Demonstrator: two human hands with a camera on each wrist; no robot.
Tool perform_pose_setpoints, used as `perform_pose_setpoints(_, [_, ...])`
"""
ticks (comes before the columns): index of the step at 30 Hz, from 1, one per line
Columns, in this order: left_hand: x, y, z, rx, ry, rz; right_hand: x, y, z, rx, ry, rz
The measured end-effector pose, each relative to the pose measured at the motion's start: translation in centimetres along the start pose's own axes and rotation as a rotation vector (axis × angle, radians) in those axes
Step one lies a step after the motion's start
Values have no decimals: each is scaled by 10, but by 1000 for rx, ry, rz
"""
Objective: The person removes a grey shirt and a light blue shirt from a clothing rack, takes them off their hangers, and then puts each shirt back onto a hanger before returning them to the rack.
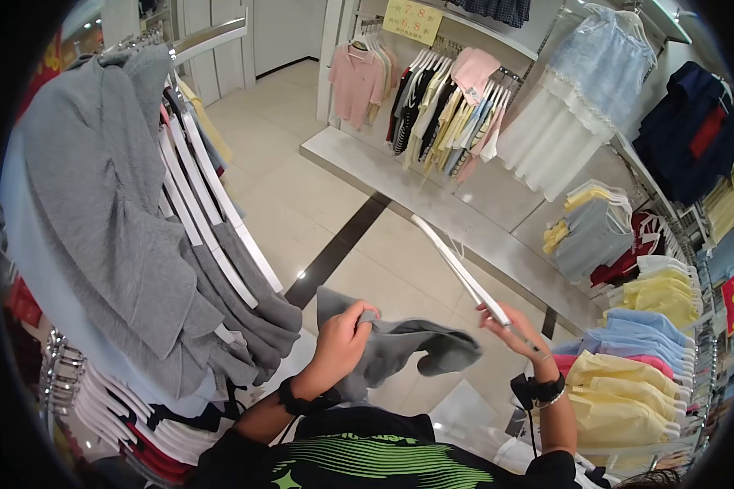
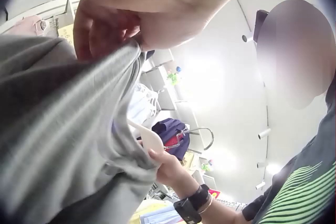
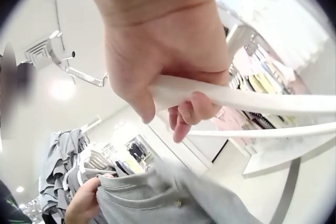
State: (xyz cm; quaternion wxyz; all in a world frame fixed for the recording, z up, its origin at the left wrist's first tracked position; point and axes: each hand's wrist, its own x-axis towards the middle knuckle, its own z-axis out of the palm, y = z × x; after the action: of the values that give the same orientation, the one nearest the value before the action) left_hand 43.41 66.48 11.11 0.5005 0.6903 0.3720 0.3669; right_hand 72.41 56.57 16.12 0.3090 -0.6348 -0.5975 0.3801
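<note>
My left hand (image 1: pixel 340 341) pinches the edge of a grey garment (image 1: pixel 400 349), and the cloth hangs loosely in front of my body. In the left wrist view the bunched cloth (image 2: pixel 68 129) fills the lower left, drawn up to the fingertips. A white clothes hanger (image 1: pixel 458 269) is gripped in my right hand (image 1: pixel 514 332), with its long arm slanting up and away. Seen from the right wrist, the fingers curl round one end of the hanger (image 3: pixel 252 98). The garment's neckline (image 3: pixel 136 182) and a small button show below it, apart from the hanger.
Close on the left, a rack holds grey clothes (image 1: pixel 106 204) on white hangers. Folded yellow shirts (image 1: pixel 620 399) and blue shirts (image 1: pixel 636 338) hang along the right. Ahead, a low platform (image 1: pixel 359 167) runs beneath a wall rail of small tops (image 1: pixel 440 106).
</note>
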Motion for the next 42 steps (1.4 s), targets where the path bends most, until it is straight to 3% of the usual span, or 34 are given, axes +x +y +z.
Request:
perform_pose_setpoints(2, [6, 7, 5, 214, 134, 93, -13, 16, -13, -33, 173, 27])
perform_pose_setpoints(5, [15, -11, 9, 527, 140, 105, -38, 9, -36, -178, 154, -85])
perform_pose_setpoints(10, [22, -19, -3, 803, 119, 49, -44, 5, -12, 17, 97, -179])
perform_pose_setpoints(15, [19, 7, -15, 843, 46, 109, -17, 9, 24, 85, 158, -264])
perform_pose_setpoints(18, [17, 16, -26, 823, 65, 18, -11, 15, 22, 98, 131, -286])
perform_pose_setpoints(20, [20, 19, -36, 831, 213, -3, -12, 19, 14, 109, 141, -336])
perform_pose_setpoints(28, [12, 42, -37, 782, 213, -7, 11, 2, 32, 76, 34, -441])
perform_pose_setpoints(33, [9, 50, -51, 881, 198, 12, 17, 14, 32, 171, 0, -407])
perform_pose_setpoints(35, [6, 56, -55, 855, 177, -72, 16, 17, 29, 180, -6, -373])
perform_pose_setpoints(37, [2, 52, -46, 849, 158, -63, 17, 13, 35, 198, -5, -394])
perform_pose_setpoints(39, [0, 51, -35, 836, 71, 61, 22, 7, 48, 190, -19, -435])
perform_pose_setpoints(41, [-1, 52, -27, 826, 50, 101, 26, 0, 53, 225, -139, -358])
perform_pose_setpoints(42, [-2, 53, -26, 828, 84, 95, 26, 3, 52, 154, -84, -446])
